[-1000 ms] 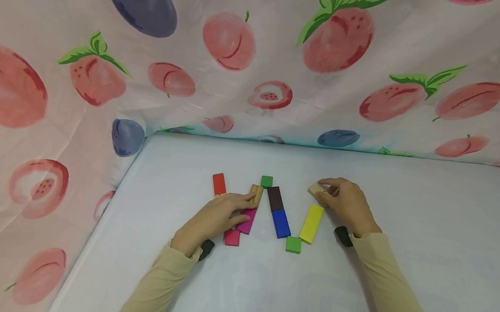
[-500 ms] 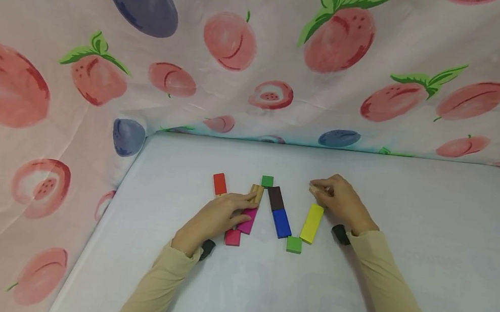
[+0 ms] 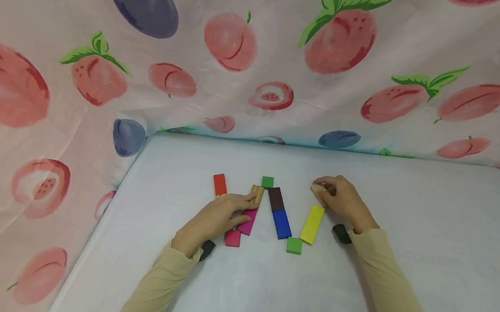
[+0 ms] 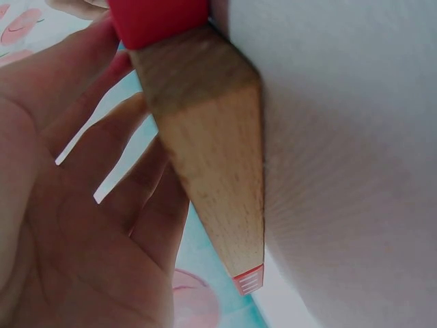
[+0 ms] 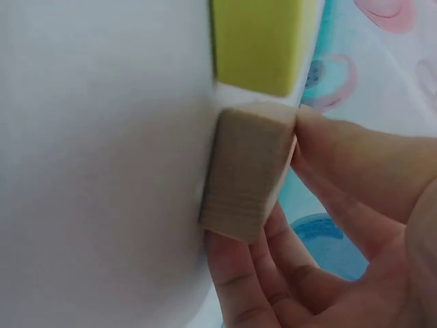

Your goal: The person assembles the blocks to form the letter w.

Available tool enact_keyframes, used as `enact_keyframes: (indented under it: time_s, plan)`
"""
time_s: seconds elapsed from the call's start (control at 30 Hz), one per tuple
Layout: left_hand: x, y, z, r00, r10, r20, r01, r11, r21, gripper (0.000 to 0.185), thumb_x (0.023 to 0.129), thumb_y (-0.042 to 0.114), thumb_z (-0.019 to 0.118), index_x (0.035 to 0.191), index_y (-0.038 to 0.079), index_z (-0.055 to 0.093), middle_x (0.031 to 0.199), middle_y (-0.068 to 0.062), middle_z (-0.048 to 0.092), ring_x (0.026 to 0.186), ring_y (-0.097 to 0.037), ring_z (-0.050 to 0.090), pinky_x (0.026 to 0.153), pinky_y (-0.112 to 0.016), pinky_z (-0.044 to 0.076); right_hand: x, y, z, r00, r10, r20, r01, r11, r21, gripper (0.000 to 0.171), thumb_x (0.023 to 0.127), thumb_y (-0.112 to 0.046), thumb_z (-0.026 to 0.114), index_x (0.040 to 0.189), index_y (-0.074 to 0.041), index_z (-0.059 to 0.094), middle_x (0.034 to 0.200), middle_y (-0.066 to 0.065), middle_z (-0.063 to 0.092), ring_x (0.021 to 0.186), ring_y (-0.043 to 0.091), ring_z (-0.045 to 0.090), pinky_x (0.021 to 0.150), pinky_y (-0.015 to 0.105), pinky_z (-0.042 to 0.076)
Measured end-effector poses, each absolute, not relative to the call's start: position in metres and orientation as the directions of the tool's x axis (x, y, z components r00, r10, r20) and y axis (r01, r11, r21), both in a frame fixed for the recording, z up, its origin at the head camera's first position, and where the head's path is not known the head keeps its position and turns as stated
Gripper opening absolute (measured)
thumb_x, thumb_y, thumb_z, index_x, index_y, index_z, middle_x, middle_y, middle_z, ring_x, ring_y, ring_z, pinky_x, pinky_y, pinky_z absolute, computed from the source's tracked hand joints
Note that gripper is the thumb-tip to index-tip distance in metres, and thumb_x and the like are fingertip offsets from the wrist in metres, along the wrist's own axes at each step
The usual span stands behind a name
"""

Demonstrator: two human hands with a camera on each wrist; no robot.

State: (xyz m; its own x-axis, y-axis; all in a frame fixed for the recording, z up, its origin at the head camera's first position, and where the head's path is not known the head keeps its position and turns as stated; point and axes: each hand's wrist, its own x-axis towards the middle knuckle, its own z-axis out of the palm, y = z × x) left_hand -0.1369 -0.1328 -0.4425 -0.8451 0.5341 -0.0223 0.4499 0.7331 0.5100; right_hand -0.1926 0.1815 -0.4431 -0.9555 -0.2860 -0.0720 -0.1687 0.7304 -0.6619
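Observation:
Several coloured blocks lie in a zigzag on the white table. My left hand (image 3: pixel 216 218) reaches over the left part with relaxed fingers, its fingertips at the grooved wooden block (image 3: pixel 256 194) and the magenta block (image 3: pixel 248 221). Beneath that hand, the left wrist view shows a long plain wooden block (image 4: pixel 215 157), mostly hidden from the head view. My right hand (image 3: pixel 348 202) pinches a small plain wooden block (image 5: pixel 249 171) between thumb and fingers. This block sits just past the far end of the yellow block (image 3: pixel 312 224), with a narrow gap between them.
A red block (image 3: pixel 219 184) is at the far left and a pink block (image 3: pixel 232 238) at the near left. Between the hands lie a green block (image 3: pixel 267 182), a dark brown block (image 3: pixel 275 199), a blue block (image 3: pixel 281 224) and a lighter green block (image 3: pixel 294 245). Fruit-printed cloth (image 3: pixel 246 107) hangs behind.
My right hand shifts slightly and turns the small wooden block, which now points more toward the yellow block's far end. The left hand keeps its place.

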Motion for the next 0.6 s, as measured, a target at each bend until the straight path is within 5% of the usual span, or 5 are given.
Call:
enact_keyframes:
  time_s: [0.6]
  plan:
    - [-0.1373,-0.1327,-0.4449,-0.844,0.536,-0.013,0.460,0.736,0.497,0.043,0.085,0.031,0.066,0.127,0.022,0.058,0.138,0.004,0.046,0.124,-0.015,0.043,0.101,-0.038,0.036,-0.1882,0.1810,-0.4458,-0.996,-0.075,-0.041,-0.022,0.690,-0.723,0.036,0.085,-0.023,0.067,0.111,0.000,0.063,0.107,0.017,0.056,0.087,0.028,0.055,0.069,0.035,0.048]
